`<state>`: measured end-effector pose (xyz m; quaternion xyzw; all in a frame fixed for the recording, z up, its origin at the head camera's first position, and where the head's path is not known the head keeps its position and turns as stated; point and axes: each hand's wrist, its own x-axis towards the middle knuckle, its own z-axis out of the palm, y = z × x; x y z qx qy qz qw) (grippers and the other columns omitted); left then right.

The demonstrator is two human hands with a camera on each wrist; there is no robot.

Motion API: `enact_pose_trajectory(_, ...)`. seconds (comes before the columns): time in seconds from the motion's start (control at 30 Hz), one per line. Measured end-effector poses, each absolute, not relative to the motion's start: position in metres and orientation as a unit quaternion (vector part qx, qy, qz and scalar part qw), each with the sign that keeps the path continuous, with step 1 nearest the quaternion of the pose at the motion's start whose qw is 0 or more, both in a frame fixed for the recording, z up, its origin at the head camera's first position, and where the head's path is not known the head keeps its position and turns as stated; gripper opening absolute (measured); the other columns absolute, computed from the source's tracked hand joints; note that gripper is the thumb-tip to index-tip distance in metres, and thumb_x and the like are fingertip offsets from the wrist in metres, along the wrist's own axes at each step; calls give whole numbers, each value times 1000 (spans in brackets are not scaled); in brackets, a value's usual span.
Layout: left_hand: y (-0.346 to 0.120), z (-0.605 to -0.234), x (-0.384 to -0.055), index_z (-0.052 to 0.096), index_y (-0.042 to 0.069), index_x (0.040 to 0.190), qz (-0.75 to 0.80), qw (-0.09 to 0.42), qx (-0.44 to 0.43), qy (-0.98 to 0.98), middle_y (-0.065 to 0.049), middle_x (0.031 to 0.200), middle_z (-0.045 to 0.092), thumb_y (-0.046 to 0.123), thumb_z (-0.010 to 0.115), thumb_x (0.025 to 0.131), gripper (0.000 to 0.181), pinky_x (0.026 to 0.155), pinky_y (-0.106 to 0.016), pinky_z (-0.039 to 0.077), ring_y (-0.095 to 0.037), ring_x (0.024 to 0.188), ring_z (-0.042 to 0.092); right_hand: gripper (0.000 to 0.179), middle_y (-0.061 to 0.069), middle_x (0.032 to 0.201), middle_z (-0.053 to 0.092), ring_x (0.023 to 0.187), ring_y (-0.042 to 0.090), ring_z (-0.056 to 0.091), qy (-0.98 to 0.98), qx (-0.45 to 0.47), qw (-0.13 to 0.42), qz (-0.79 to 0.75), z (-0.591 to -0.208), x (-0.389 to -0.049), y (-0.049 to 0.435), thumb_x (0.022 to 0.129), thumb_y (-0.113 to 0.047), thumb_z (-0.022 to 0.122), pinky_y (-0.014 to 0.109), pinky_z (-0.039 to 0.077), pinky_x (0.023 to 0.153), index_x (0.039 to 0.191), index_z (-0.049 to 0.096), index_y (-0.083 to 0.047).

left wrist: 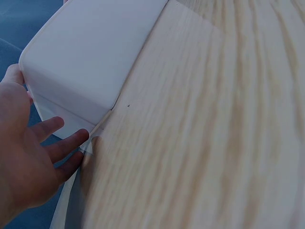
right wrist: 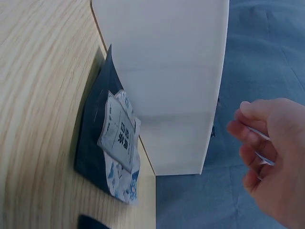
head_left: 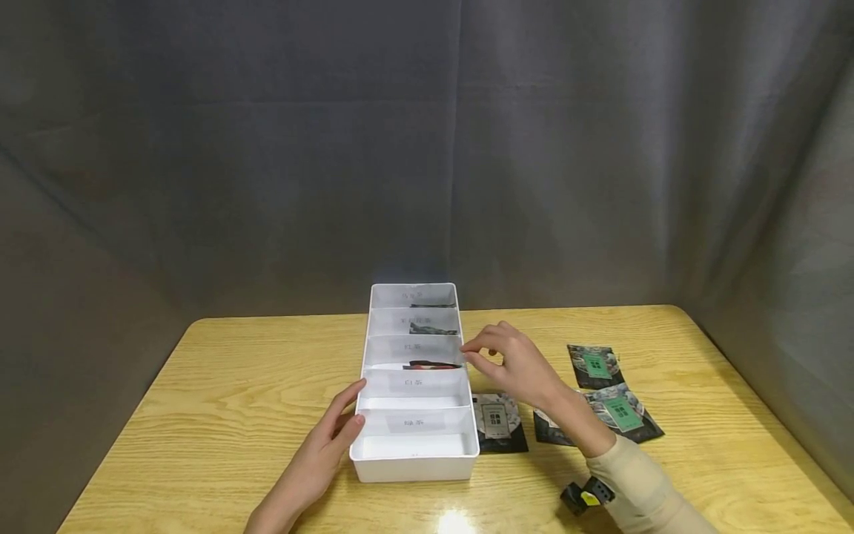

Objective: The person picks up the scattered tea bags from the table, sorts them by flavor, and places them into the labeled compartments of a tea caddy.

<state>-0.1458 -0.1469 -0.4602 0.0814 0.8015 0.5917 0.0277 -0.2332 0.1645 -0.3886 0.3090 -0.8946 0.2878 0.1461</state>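
Note:
A long white divided box (head_left: 414,469) with several compartments in a row stands on the table. My left hand (head_left: 325,439) rests at its left side near the front, thumb and fingertips at the rim; the left wrist view shows the other fingers (left wrist: 66,145) spread along the wall. At the right rim, beside the middle compartment, is my right hand (head_left: 515,363), its fingers loosely bent and nothing visible between them. A red-and-black packet (head_left: 434,365) lies inside that compartment. Dark packets (head_left: 434,328) show in the two compartments farther back.
Against the box's right side lies a black sachet with a pale label (head_left: 496,421). To its right, partly under my right forearm, are green-labelled sachets (head_left: 623,414), with another green-labelled sachet (head_left: 595,366) behind. A grey curtain (head_left: 427,148) hangs beyond the table's back edge.

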Motion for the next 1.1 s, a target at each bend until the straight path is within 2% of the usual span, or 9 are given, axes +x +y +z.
enact_pose_trajectory(0.23,-148,-460,-145,37,38,150,590,33,70,804,-12,148,49,38,50,104,48,102,-47,45,-28,128,54,13,-7,93,70,83,16,57,-901,299,136,284,-391,-233,172,95,-21,69,32,50,71,104,77,-17)
enact_pose_trajectory(0.6,-148,-461,-146,36,36,151,592,28,85,801,-14,149,48,34,50,105,48,102,-47,45,-30,130,53,20,-10,85,65,77,12,55,-910,292,101,277,-396,-231,185,93,-24,71,24,47,69,107,76,-11)
enact_pose_trajectory(0.9,-147,-460,-146,36,34,152,593,24,90,800,-16,151,45,34,50,105,49,104,-49,44,-33,131,52,22,-11,85,62,74,6,50,-921,281,43,265,-405,-231,200,93,-26,70,23,45,66,110,75,-13)
enact_pose_trajectory(1.1,-147,-461,-146,36,35,151,592,25,87,801,-15,150,46,34,50,105,48,103,-50,44,-33,131,52,24,-9,83,60,68,10,48,-922,278,1,270,-411,-231,211,93,-24,70,22,42,59,112,74,-9)
